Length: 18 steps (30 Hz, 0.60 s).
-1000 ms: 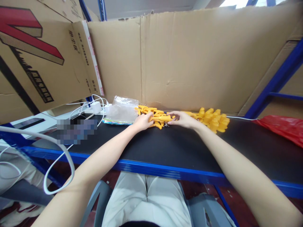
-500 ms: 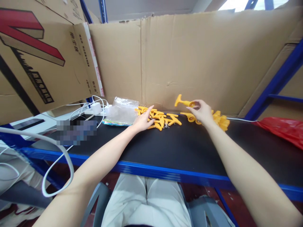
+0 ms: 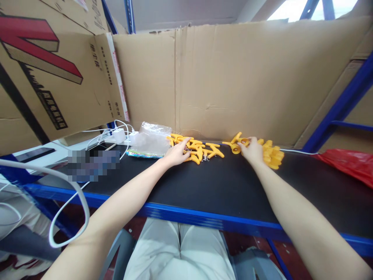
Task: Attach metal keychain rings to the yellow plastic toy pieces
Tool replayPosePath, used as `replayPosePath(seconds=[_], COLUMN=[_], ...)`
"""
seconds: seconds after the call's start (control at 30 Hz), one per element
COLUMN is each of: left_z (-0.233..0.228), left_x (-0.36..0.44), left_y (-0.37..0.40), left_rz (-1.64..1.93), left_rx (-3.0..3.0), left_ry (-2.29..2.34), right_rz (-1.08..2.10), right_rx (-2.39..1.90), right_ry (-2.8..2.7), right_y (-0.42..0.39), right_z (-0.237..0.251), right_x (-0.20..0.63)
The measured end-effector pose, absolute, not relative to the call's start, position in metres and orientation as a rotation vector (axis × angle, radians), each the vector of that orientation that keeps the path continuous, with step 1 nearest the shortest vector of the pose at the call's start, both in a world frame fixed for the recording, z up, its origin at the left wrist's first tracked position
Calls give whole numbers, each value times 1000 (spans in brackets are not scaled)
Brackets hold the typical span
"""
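Yellow plastic pieces lie in two groups at the back of the black table top point(image 3: 221, 182). My left hand point(image 3: 175, 153) rests with fingers spread on the left group of loose yellow pieces point(image 3: 201, 148). My right hand point(image 3: 251, 149) sits at the right group, a stacked pile of yellow pieces point(image 3: 272, 154), with its fingertips on a yellow piece point(image 3: 236, 141) at the pile's left end. Whether the right hand still grips that piece is unclear.
A clear plastic bag point(image 3: 152, 137) lies left of the yellow pieces. White chargers and cables point(image 3: 119, 134) and a phone point(image 3: 30, 154) are further left. Cardboard walls point(image 3: 233, 77) close the back and left. A red bag point(image 3: 349, 162) lies at the right.
My right hand lifted one yellow piece from the left group, carried it right through the air, and brought it down at the pile's left end. My left hand stayed on the left group.
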<state>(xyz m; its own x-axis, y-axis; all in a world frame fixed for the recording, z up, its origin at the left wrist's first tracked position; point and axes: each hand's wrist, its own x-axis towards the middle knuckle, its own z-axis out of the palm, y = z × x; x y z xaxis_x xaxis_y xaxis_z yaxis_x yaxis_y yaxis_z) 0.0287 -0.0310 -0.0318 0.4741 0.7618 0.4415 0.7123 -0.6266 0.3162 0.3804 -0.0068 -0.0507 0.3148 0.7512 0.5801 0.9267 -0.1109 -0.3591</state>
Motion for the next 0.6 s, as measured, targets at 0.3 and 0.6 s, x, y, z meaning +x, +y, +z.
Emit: replayPosePath(seconds=[0.3,0.6], left_z=[-31,-35], left_x=[28,28], left_y=[-32,-29], left_rz=[839,813], left_rx=[2618,2648], left_ry=[1297,1271], right_rz=[-280,-265], right_rx=[-2099,-2068], right_ry=[-1677,-1924], right_y=[-8,2], right_z=[-49,-60], right_x=[369,373])
